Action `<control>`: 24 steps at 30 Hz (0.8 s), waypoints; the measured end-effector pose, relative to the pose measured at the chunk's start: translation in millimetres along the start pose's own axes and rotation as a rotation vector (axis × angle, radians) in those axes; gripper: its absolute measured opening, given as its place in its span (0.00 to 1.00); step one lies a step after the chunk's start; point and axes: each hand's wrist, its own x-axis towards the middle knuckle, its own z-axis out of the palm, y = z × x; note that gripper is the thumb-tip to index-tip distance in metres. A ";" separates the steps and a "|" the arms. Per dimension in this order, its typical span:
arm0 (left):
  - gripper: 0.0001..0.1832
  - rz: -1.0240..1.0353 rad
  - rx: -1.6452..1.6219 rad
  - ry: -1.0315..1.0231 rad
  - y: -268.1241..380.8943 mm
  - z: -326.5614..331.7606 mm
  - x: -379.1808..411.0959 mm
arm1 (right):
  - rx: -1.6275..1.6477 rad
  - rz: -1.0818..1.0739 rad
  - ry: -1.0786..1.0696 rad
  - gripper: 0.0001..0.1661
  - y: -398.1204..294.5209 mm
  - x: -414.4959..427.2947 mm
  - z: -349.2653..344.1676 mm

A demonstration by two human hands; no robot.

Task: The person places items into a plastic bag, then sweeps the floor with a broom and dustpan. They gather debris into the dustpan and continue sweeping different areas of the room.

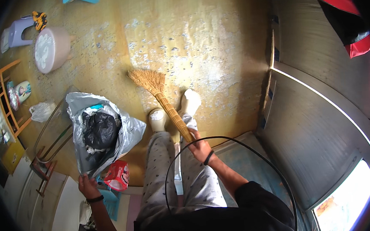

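Note:
My left hand [88, 187] grips the lower edge of a silver plastic garbage bag [128, 127]. The bag's mouth gapes, showing a knotted black plastic bag [100, 130] and other waste inside. In my right hand [202, 149] is the handle of a short straw hand broom [168, 105]. Its bristles point up and to the left, in front of my shoes, and I cannot tell whether they touch the floor. Just right of my left hand is a red printed paper tub [117, 176].
A round pink stool [52, 49], a lilac stool [21, 32] and a toy vehicle [39, 20] stand at the upper left. A clear plastic bag [43, 111] lies near an orange rack [21, 127]. A black cable [255, 152] loops before me. Metal panels [313, 106] line the right side.

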 end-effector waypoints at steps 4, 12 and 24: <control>0.09 0.033 -0.008 -0.029 -5.1 -0.1 -0.1 | -0.244 -0.142 0.372 0.30 6.7 -11.5 -27.8; 0.08 0.067 -0.078 -0.057 -18.6 5.5 2.0 | 0.032 0.164 0.678 0.22 39.1 161.8 -197.1; 0.08 0.085 -0.071 0.003 -37.1 -1.1 16.2 | -0.124 0.039 -0.091 0.35 30.9 23.7 64.5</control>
